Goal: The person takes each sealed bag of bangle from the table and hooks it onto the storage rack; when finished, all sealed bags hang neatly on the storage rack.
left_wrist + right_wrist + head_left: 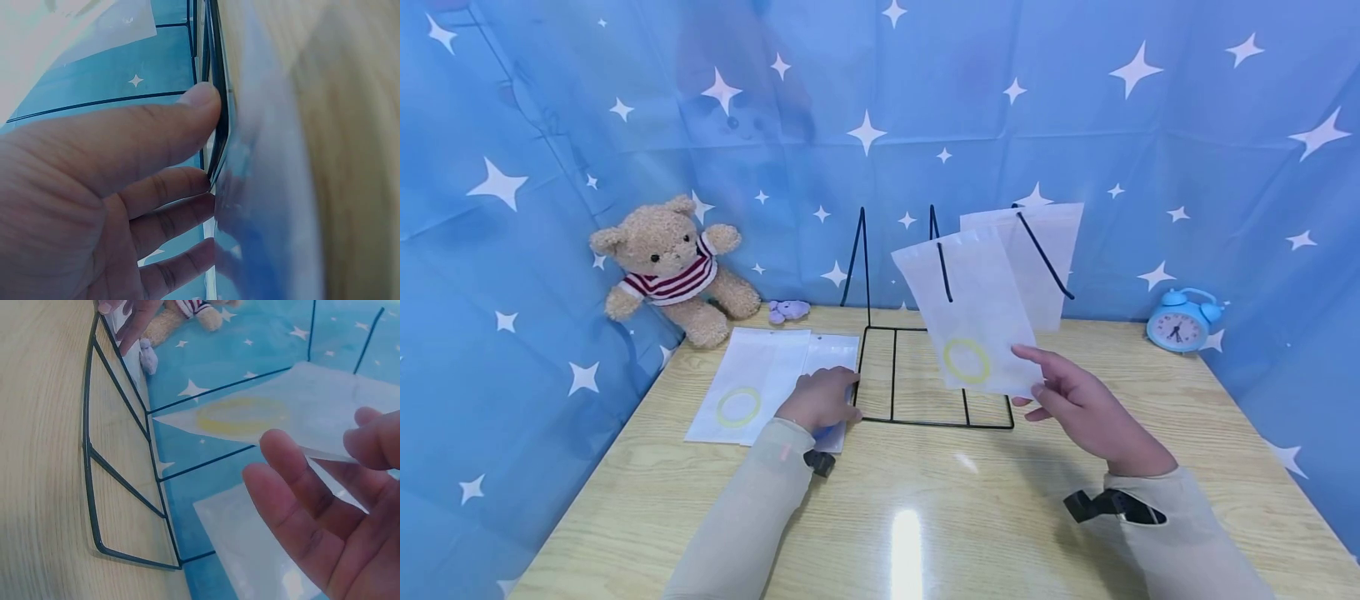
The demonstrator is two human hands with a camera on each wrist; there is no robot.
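Ahead stands a black wire rack (pixel 892 375) with slanted hooks. My right hand (pixel 1082 408) pinches the lower right edge of a whitish plastic bag (pixel 985 308) with a yellow ring on it. That bag hangs tilted from a hook by its top. In the right wrist view, the thumb (pixel 369 444) lies against the bag's edge. My left hand (pixel 823 400) touches the rack's left front side with fairly straight fingers, beside a flat bag (pixel 831 346) showing some blue. Left of it lies another bag (pixel 756 367) with a yellow ring.
Another whitish bag (pixel 1045 242) hangs on the rack's right hook. A teddy bear (pixel 662 258) and a small purple toy (pixel 788 311) are at the back left. A blue alarm clock (pixel 1180 325) stands at the back right, before the starry curtain (pixel 820 167).
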